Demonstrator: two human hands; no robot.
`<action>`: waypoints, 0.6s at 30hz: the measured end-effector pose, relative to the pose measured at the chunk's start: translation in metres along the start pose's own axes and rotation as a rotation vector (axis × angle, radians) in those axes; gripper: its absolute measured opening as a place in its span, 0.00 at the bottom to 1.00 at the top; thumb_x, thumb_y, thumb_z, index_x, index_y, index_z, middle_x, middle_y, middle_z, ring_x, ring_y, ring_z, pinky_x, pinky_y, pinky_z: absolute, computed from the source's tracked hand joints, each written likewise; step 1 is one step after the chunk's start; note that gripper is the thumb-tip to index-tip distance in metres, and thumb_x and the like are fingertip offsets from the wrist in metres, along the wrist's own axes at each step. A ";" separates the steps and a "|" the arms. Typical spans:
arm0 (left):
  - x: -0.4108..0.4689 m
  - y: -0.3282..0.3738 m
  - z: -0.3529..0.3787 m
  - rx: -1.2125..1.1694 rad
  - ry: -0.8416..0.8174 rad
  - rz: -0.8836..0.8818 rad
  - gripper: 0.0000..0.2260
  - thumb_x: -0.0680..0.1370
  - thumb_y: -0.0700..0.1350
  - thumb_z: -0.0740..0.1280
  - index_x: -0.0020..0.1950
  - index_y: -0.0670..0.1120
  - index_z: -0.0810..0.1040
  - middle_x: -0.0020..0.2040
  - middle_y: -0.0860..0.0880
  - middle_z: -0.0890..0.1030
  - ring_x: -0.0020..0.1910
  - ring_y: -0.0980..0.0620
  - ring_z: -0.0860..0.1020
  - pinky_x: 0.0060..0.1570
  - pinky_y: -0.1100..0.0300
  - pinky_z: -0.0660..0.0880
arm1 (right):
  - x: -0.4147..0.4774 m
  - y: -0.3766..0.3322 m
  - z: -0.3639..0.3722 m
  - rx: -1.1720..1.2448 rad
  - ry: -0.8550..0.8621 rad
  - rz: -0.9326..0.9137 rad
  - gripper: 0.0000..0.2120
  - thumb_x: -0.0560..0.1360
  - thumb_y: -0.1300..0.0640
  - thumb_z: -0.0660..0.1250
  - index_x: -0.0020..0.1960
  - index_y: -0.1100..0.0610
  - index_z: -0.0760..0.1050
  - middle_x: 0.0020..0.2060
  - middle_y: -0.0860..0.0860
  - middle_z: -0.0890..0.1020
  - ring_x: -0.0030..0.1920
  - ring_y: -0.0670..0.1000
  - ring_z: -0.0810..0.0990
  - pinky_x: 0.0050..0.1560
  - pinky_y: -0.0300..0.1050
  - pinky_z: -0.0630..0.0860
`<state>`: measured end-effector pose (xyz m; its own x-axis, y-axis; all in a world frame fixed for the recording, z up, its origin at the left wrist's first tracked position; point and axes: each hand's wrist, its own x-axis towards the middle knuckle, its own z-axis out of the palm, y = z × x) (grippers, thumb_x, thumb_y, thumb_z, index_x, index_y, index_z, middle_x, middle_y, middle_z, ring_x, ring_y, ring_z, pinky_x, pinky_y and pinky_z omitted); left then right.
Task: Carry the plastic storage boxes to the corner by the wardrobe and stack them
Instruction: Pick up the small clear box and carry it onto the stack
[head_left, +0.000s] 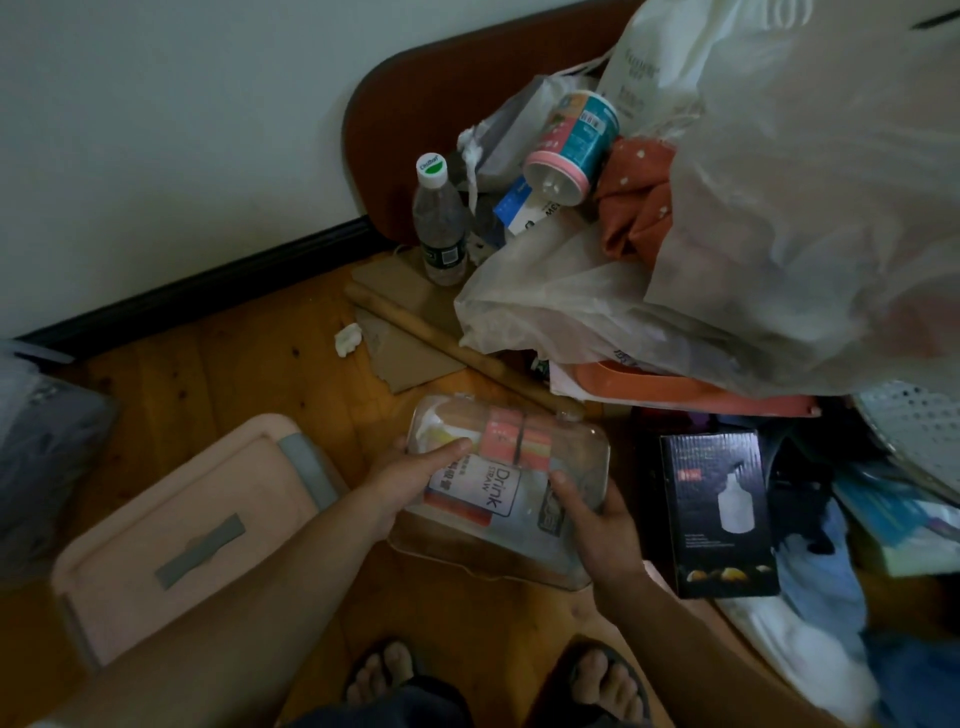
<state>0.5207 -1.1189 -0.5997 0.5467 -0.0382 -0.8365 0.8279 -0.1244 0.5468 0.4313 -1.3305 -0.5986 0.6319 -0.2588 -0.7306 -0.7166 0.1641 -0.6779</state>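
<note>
We've got both hands curled round one clear plastic box (576, 467), left hand (410, 483) at its left end, right hand (597, 525) at its right edge, held above the wooden floor (234, 364), with pink-orange packets and a "Drink Straw" pack showing through. Just left sits one pink storage box (192, 530) with grey latches, on the floor: two boxes counted, plus one black carton (719, 514) at right.
</note>
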 end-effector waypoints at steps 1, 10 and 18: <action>-0.003 0.001 0.000 -0.002 -0.003 0.003 0.19 0.67 0.53 0.78 0.53 0.52 0.76 0.35 0.55 0.85 0.32 0.58 0.83 0.23 0.67 0.75 | -0.002 -0.001 -0.001 -0.003 0.002 0.002 0.34 0.61 0.36 0.71 0.64 0.46 0.72 0.53 0.50 0.82 0.52 0.52 0.82 0.45 0.50 0.80; -0.077 0.021 0.002 -0.007 -0.064 -0.007 0.31 0.55 0.61 0.79 0.56 0.53 0.80 0.47 0.50 0.86 0.45 0.52 0.85 0.43 0.57 0.80 | -0.061 -0.034 -0.017 -0.086 0.012 0.003 0.33 0.58 0.29 0.71 0.60 0.41 0.73 0.49 0.47 0.84 0.48 0.47 0.84 0.39 0.42 0.80; -0.160 0.060 -0.011 -0.026 -0.021 -0.022 0.45 0.52 0.67 0.79 0.66 0.52 0.73 0.55 0.50 0.84 0.52 0.50 0.83 0.53 0.50 0.79 | -0.129 -0.096 -0.021 -0.123 0.021 -0.013 0.31 0.57 0.29 0.72 0.56 0.40 0.75 0.50 0.48 0.84 0.50 0.50 0.83 0.50 0.55 0.81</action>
<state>0.4839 -1.1097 -0.4327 0.5261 -0.0565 -0.8485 0.8427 -0.0994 0.5291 0.4127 -1.3328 -0.4375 0.6360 -0.2802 -0.7191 -0.7401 0.0425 -0.6711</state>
